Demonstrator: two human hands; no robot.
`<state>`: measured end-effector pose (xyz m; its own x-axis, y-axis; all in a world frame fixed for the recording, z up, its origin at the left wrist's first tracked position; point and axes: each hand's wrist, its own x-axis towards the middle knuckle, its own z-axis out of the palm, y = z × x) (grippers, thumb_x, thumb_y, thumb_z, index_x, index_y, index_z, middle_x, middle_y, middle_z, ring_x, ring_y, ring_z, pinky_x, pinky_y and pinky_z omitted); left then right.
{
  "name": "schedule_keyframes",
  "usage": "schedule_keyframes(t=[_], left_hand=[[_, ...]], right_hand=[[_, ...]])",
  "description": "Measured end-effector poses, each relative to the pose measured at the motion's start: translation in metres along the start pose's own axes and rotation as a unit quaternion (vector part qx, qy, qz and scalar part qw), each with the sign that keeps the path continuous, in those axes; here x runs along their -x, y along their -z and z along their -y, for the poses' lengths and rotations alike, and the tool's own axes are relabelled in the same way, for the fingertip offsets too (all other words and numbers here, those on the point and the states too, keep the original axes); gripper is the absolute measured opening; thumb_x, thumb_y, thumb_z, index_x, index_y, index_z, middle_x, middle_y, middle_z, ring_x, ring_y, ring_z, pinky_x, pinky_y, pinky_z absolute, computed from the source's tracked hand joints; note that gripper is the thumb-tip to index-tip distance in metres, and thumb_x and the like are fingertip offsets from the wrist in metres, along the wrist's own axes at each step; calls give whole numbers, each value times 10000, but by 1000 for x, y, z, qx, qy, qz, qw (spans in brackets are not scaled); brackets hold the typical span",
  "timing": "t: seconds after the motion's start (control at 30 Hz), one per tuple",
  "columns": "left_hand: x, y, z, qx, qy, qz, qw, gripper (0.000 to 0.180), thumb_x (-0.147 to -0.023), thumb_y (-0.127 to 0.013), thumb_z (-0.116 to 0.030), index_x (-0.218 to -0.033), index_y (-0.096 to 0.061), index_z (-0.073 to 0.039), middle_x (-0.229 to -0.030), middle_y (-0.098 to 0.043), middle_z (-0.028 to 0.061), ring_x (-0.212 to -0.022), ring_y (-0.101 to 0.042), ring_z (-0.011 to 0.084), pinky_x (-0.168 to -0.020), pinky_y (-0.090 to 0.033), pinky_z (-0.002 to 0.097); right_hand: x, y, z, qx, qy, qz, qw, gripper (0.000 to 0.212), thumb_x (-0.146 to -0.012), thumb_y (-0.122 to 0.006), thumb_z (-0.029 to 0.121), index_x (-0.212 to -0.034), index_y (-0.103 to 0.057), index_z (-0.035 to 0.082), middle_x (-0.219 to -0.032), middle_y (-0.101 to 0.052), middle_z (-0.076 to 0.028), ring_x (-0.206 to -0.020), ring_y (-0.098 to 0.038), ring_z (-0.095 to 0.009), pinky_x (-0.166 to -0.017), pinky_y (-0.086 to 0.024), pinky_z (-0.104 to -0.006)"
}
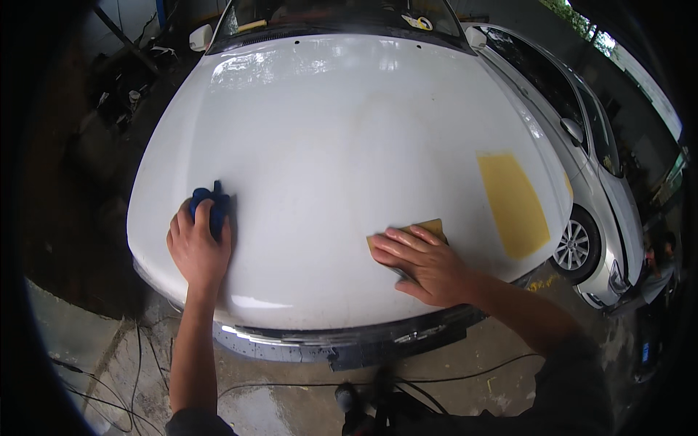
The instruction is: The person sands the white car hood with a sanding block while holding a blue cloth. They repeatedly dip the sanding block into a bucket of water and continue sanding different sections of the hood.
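Observation:
A white car hood [313,167] fills the middle of the view. On its left part, my left hand [198,243] is closed around a blue plastic object [211,200] with a narrow tip, which looks like a spray bottle seen from above; my fingers cover much of it. Near the front edge, to the right of centre, my right hand [425,265] presses a tan sheet of sandpaper [430,227] flat against the hood. The fingers lie over the sheet and the thumb is at its near side. Farther right, a yellow patch [512,203] marks the hood's surface.
A silver car [603,196] is parked close on the right. Below the hood, the car's front end shows a dark strip [400,349]. Black cables or hoses [465,379] cross the concrete floor by my feet. Dark clutter [120,102] lies at the far left.

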<state>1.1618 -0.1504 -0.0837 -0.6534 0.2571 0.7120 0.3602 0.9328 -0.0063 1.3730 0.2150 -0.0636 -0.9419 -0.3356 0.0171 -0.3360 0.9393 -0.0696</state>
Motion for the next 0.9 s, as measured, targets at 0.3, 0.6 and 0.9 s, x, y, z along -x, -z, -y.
schedule_keyframes(t=[0.3, 0.6, 0.9], left_hand=[[-21, -7, -35, 59, 13, 19, 998, 393, -848, -781, -236, -1219, -692, -140, -1280, -659, 160, -1181, -635, 369, -1014, -496, 486], [-2, 11, -3, -8, 54, 39, 998, 405, -851, -786, -229, -1237, -691, -148, -1314, -651, 156, -1228, -616, 367, -1044, -486, 489], [-21, -2, -37, 69, 33, 15, 997, 387, -822, -792, -265, -1184, -714, -151, -1256, -667, 168, -1159, -637, 368, -993, -502, 494]], right_hand=[[-212, 32, -220, -34, -180, -111, 977, 538, -1100, -420, 451, -1556, -443, 167, -1697, -362, -73, -1605, -255, -278, -1307, -193, -451], [-52, 9, -47, -28, 129, 27, 991, 638, -1097, -468, 445, -1661, -367, 165, -1744, -279, -30, -1620, -217, -247, -1334, -152, -454], [-241, 37, -222, -34, -165, -108, 980, 560, -1097, -425, 459, -1553, -448, 135, -1672, -380, -78, -1587, -282, -271, -1300, -204, -457]])
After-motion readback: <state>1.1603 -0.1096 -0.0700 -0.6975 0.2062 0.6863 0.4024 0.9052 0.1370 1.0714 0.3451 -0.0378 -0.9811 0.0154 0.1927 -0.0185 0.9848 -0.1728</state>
